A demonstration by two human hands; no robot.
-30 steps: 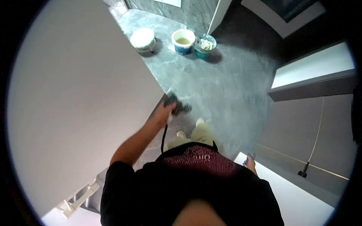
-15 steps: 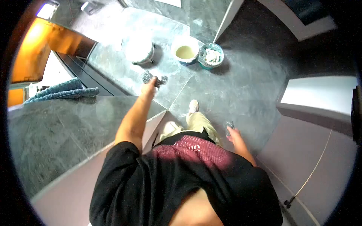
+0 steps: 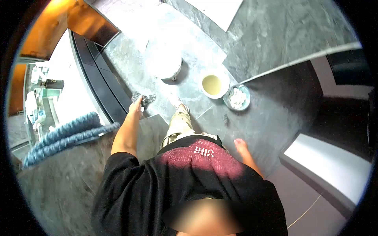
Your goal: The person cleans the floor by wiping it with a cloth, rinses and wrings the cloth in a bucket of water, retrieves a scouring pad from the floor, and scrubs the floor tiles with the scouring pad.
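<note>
My left hand [image 3: 136, 105] is closed on a crumpled grey-and-white cloth [image 3: 147, 100], held out over the floor at the left. At the right, my right hand [image 3: 241, 146] is open and holds nothing; its fingers are slightly blurred. A small dark grey crumpled piece [image 3: 225, 119] shows ahead of that hand, apart from it; whether it is in the air or on the floor I cannot tell. Beyond it stand a white bucket [image 3: 203, 89] of yellowish liquid and, touching it, a teal-rimmed bucket [image 3: 248, 103] with crumpled white material inside.
A round white-topped item [image 3: 165, 65] stands further off in glare. To the left, a rolled blue towel [image 3: 71, 135] lies near a dark-edged counter [image 3: 88, 67]. A grey panel edge [image 3: 299, 63] and a white ledge [image 3: 319, 167] are at the right.
My view has turned and my other foot is now forward. The small grey piece has left my right hand. My left hand still holds its cloth.
</note>
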